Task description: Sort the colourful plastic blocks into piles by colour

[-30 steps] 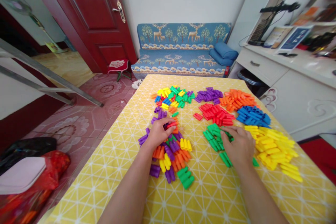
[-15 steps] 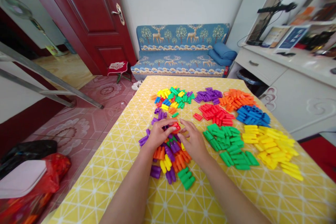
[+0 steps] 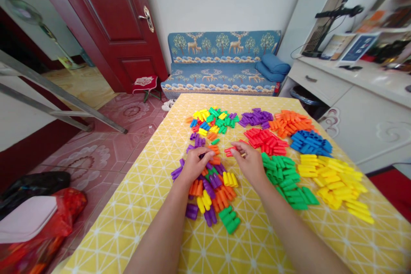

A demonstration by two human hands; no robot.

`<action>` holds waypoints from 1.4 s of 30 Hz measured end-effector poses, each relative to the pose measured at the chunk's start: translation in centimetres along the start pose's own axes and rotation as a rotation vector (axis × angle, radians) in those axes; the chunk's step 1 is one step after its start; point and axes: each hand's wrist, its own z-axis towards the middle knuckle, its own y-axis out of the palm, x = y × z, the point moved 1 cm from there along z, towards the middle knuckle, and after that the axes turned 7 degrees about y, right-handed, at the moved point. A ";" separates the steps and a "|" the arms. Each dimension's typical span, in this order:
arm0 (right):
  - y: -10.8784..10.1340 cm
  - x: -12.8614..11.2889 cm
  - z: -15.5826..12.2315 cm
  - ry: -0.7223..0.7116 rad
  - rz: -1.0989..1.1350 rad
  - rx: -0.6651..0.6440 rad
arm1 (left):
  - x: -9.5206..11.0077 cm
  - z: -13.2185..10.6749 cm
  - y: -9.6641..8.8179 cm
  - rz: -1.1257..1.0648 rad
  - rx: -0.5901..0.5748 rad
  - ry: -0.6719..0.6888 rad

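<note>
My right hand (image 3: 249,162) pinches a red plastic tube block (image 3: 229,152) between thumb and fingertips, just above the table. My left hand (image 3: 196,163) is curled over the near mixed pile, thumb and index fingertips close together beside orange tube blocks (image 3: 214,150). Whatever lies inside its fingers is hidden. Below the hands the pile holds purple blocks (image 3: 208,189), orange blocks (image 3: 221,198), yellow blocks (image 3: 204,200) and a green block (image 3: 229,219). Yellow tubes (image 3: 230,179) lie between my wrists.
Sorted piles lie on the right: red (image 3: 266,141), green (image 3: 282,175), blue (image 3: 311,142), yellow (image 3: 335,180), orange (image 3: 292,122) and purple (image 3: 256,117). A second mixed pile (image 3: 221,119) sits farther back on the yellow tablecloth (image 3: 138,205). A sofa (image 3: 221,72) stands behind.
My right hand has moved right, toward the red pile, with the red block. The red block is away from my left hand, which stays nearly in place.
</note>
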 end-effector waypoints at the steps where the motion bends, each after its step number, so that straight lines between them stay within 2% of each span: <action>1: -0.8 0.3 1.1 -0.005 -0.084 0.051 | 0.0 0.0 0.0 0.012 0.002 -0.002; 3: -2.3 0.7 3.5 -0.007 -0.287 0.123 | 0.0 0.1 0.0 0.029 -0.002 -0.001; 6: -3.3 0.9 6.5 -0.001 -0.618 0.125 | -0.1 0.1 0.1 0.051 0.000 -0.003; 9: -3.1 1.0 8.2 -0.066 -0.867 0.079 | -0.1 0.0 0.1 0.065 0.016 -0.008; 13: -2.5 1.4 9.0 -0.185 -0.989 0.026 | -0.1 0.0 0.1 0.079 0.035 -0.008; 20: -2.6 2.2 8.3 -0.205 -0.980 -0.027 | -0.1 0.1 0.1 0.092 0.046 -0.006; 24: -2.0 1.7 7.1 -0.218 -0.826 -0.045 | 0.0 0.1 0.1 0.097 0.045 -0.012; 26: -0.9 1.2 6.3 -0.252 -0.706 -0.100 | 0.0 0.1 0.1 0.098 0.041 -0.013; 30: 2.4 0.4 4.5 -0.378 -0.466 -0.338 | 0.1 0.1 0.1 0.106 0.053 -0.013; 32: 3.9 0.2 3.8 -0.415 -0.382 -0.407 | 0.1 0.0 0.1 0.108 0.063 -0.011; 36: 5.2 0.2 3.3 -0.413 -0.335 -0.395 | 0.0 0.0 0.2 0.089 0.064 -0.003; 42: 4.8 0.3 3.0 -0.369 -0.387 -0.340 | -0.3 0.1 0.2 0.106 0.093 0.047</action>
